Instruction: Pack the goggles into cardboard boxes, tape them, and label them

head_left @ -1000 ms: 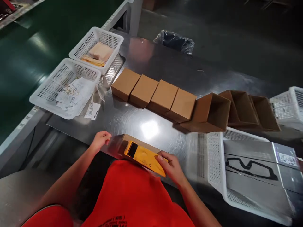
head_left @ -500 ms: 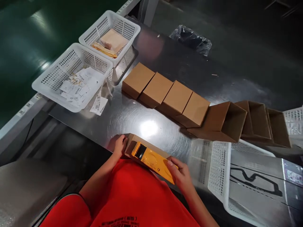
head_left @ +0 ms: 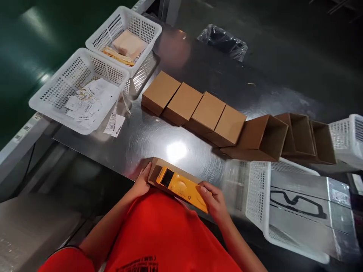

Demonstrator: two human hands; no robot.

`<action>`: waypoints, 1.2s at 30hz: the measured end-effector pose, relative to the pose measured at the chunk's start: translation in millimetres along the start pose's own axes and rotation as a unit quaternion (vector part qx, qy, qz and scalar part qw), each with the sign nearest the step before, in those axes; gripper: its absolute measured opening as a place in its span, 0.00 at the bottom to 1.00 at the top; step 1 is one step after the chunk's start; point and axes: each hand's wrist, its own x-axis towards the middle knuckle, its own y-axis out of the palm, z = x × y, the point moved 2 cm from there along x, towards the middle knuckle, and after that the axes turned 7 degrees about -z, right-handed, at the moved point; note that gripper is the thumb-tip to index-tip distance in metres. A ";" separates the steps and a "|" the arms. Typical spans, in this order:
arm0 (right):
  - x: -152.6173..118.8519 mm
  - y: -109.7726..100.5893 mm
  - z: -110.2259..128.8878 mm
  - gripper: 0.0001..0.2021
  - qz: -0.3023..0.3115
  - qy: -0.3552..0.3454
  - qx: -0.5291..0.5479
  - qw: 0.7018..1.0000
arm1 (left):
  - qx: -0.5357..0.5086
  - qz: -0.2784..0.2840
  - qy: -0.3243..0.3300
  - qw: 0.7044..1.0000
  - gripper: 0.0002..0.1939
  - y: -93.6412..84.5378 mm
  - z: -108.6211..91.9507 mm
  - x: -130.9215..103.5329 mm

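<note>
My left hand (head_left: 143, 182) is closed on the left end of a small brown cardboard box (head_left: 159, 162), near my red shirt at the table's front edge. My right hand (head_left: 213, 201) grips the right end of a yellow package (head_left: 181, 187), with the thumb on top. The package has a dark panel near its left end and a round shape in its middle. It lies along the near side of the cardboard box and hides part of it. Whether it is inside the box or in front of it, I cannot tell.
A row of closed cardboard boxes (head_left: 195, 104) crosses the metal table (head_left: 147, 139), continuing into several open-ended boxes (head_left: 272, 139). White baskets hold paper slips (head_left: 90, 98) and envelopes (head_left: 120, 56) at left. Another basket (head_left: 266, 211) with a grey plastic-wrapped pack (head_left: 300, 223) stands at right.
The view has shifted slightly, so the table items sit a little further left and up. My left hand has turned a little against the box end; both hands keep their holds.
</note>
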 end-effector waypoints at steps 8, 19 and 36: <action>5.8 3.8 12.8 0.25 0.053 -0.011 0.009 0.998 | 0.164 0.092 0.180 0.966 0.71 -53.0 -57.2 39.4; -14.9 -120.6 -45.1 0.23 0.099 0.073 -0.110 0.986 | 0.360 0.106 0.256 0.891 0.53 -55.1 -98.2 55.0; 22.4 -77.6 -70.1 0.25 -0.001 0.065 -0.294 0.954 | 0.522 0.106 0.301 0.791 0.44 90.5 -170.3 43.6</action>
